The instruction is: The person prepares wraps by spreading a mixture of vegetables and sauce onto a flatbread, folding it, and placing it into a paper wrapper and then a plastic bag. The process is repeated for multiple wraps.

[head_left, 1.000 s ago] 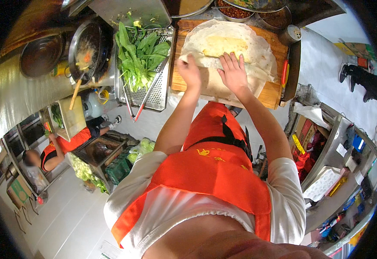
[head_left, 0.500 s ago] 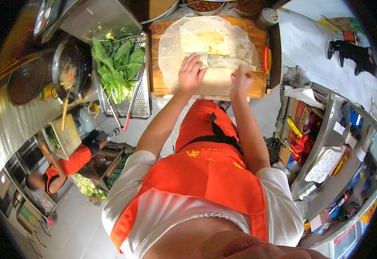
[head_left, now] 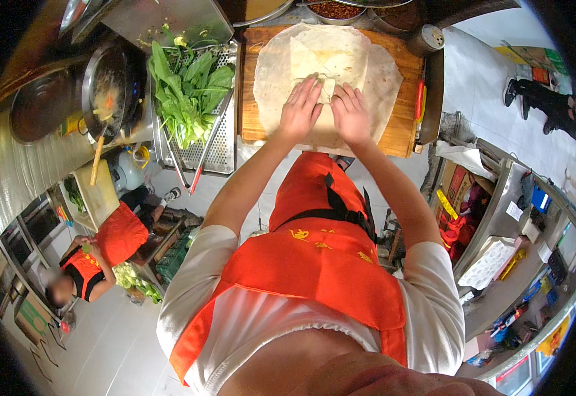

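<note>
A large, thin round flatbread [head_left: 385,82] lies spread over a wooden board [head_left: 249,99]. Its near part is folded into a short, pale flatbread roll [head_left: 327,91]. At the roll's left end is my left hand [head_left: 301,111], fingers curved over it and thumb on the near side. My right hand [head_left: 351,117] grips the right end in the same way, its fingers bent over the top. Both hands are closed on the roll, close together. Whatever filling is inside is hidden.
Left of the board, leafy greens [head_left: 192,89] and tongs [head_left: 212,135] lie on a perforated metal tray [head_left: 225,148]. Farther left is a pan [head_left: 113,79] with a wooden-handled tool. A shaker can [head_left: 426,39] and red-handled tool [head_left: 420,99] flank the board's right. A co-worker [head_left: 96,257] is at left.
My right hand has moved left from the flatbread's right edge and the long strip is now a short roll between both hands. The co-worker's arms have shifted.
</note>
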A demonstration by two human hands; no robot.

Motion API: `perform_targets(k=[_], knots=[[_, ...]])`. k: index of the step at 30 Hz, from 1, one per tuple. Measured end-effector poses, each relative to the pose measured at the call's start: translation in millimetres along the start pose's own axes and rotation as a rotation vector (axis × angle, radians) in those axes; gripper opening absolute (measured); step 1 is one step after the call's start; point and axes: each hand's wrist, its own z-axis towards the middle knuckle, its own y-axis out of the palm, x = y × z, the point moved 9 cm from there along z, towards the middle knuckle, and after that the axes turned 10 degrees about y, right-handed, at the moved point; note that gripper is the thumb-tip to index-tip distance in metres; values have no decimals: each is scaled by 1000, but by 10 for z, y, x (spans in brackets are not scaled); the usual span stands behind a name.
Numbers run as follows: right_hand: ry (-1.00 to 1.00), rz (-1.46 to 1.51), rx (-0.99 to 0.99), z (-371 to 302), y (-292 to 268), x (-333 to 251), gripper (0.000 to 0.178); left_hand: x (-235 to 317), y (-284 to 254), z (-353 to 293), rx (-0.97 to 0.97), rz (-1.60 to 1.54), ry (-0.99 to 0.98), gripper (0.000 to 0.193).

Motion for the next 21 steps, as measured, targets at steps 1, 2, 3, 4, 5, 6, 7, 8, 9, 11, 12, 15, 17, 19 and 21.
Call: perform_targets(k=[1, 2, 3, 4, 5, 6, 7, 8, 9, 11, 12, 15, 17, 19, 21], knots=[[-66, -14, -11, 23, 1, 15, 26, -1, 15, 2, -32, -1, 30, 42], [-131, -28, -21, 25, 13, 4, 30, -29, 30, 10, -64, -2, 62, 43], [-142, -36, -70, 27, 58, 34, 34, -42, 53, 20, -98, -4, 94, 44], [-158, -41, -119, 94, 32, 10, 37, -57, 51, 23, -105, 25, 111, 43], [-171, -47, -163, 161, 15, -12, 40, -65, 45, 47, -113, 56, 133, 41], [-198, -47, -160, 209, -14, -45, 41, -65, 37, 59, -122, 86, 156, 40], [-224, -48, -156, 251, -36, -68, 42, -59, 40, 69, -156, 138, 174, 39], [-249, -50, -152, 284, -37, -85, 43, -59, 40, 78, -190, 190, 191, 39], [-279, -84, -166, 326, 16, -95, 42, -57, 46, 88, -224, 243, 209, 38], [-335, -152, -199, 381, 138, -122, 40, -94, 42, 132, -207, 241, 230, 36], [-336, -114, -205, 401, 152, -102, 39, -121, 37, 163, -198, 240, 242, 35], [-336, -19, -235, 385, 187, -2, 34, -57, -49, 150, -157, 212, 291, 28], [-332, 26, -273, 321, 171, -33, 31, -71, -60, 103, -146, 195, 299, 26], [-171, 14, -441, 439, 239, 65, 28, -142, -43, 77, -141, 149, 280, 24], [25, 84, -642, 657, 269, 136, 23, -336, 20, 261, -205, 67, 172, 24]])
